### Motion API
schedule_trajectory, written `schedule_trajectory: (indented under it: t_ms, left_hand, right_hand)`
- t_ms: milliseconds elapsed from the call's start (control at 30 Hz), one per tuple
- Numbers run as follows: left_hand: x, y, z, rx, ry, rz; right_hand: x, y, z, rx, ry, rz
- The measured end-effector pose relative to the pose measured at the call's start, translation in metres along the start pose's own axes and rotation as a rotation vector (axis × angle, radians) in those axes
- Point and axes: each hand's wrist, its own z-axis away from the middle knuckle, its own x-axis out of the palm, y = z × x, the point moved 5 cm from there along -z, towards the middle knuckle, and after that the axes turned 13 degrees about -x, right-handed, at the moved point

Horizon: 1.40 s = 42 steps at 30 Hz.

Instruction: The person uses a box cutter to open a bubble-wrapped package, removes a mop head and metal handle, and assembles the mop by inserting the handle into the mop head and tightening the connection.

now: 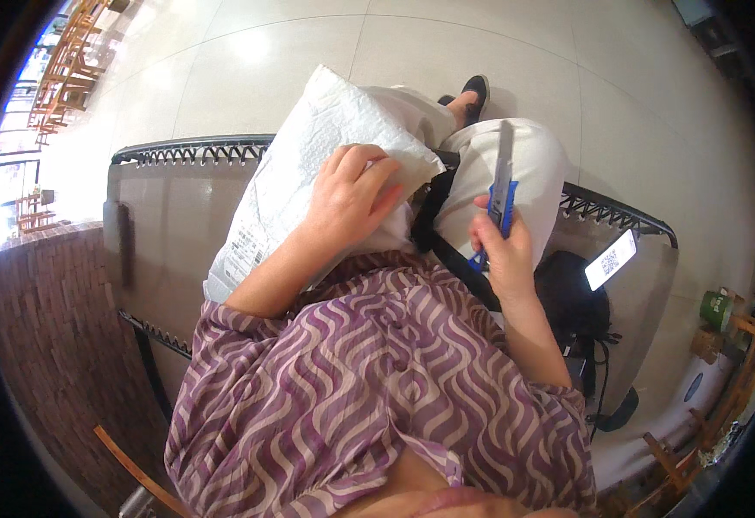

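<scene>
- The left hand [349,197] lies flat on a white padded mailer [308,173], its fingers [376,177] spread over the upper right corner.
- The mailer rests on the person's lap, with its long axis running from the lower left to the upper right; a label [244,250] sits at its lower end.
- The right hand [503,250] has its fingers curled around a blue utility knife [502,194], held just right of the mailer.
- The knife stands nearly upright, blade end pointing up and away from the body.
- A phone [610,259] with a lit screen lies on the cot [179,207] to the right, beside a black bag [572,298].
</scene>
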Motion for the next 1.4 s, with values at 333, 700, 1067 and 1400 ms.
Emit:
schedule_trajectory:
  t_ms: [333, 700, 1067, 1400]
  left_hand:
    - [0.004, 0.001, 0.028, 0.005, -0.012, -0.054]
    - [-0.011, -0.031, -0.012, -0.149, 0.18, 0.088]
    - [-0.048, -0.194, 0.069, -0.952, -0.218, 0.177]
    - [-0.125, -0.035, 0.059, -0.308, 0.193, -0.399]
  right_hand:
    - [0.043, 0.037, -0.059, -0.077, 0.054, -0.081]
    - [0.054, 0.038, -0.069, 0.084, 0.061, -0.093]
    - [0.059, 0.023, -0.055, 0.029, 0.026, -0.182]
    - [0.06, -0.005, -0.098, -0.096, 0.075, -0.356]
